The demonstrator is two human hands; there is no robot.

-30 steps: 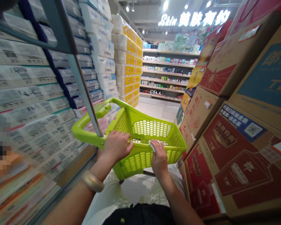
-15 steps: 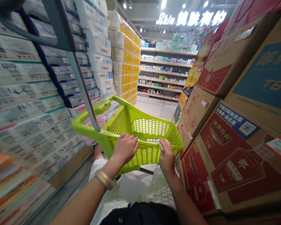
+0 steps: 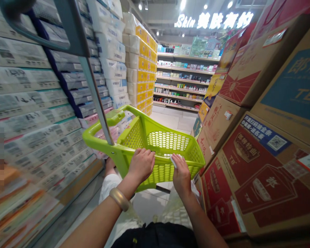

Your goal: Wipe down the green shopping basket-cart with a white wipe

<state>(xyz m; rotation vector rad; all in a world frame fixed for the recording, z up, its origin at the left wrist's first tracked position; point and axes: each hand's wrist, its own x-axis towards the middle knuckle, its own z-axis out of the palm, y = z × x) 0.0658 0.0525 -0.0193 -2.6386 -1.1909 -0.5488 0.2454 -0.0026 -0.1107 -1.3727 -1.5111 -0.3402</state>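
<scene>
A lime-green rolling shopping basket point(image 3: 162, 172) with perforated walls stands tilted in front of me. My left hand point(image 3: 142, 163), a gold bangle on its wrist, is closed over the basket's near rim. Farther right, my right hand point(image 3: 182, 174) rests at the same rim with its fingers bent. It pinches a white wad point(image 3: 173, 160) that looks like tissue; part of this is hidden by the fingers. From the basket's left end a metal pole point(image 3: 98, 100) rises to a grey pull handle point(image 3: 74, 31). Some of the basket's floor shows through, with no goods visible inside.
Tissue packs point(image 3: 33, 77) are piled along the left, with yellow-and-white packs point(image 3: 142, 65) behind. Large cartons point(image 3: 263, 172) form a wall close on the right. Shelves of small goods point(image 3: 183, 75) stand at the aisle's far end. A person's foot shows left of the basket.
My right hand has slid a little left along the rim, closer to my left hand. The whole view has shifted slightly; the left hand keeps its hold.
</scene>
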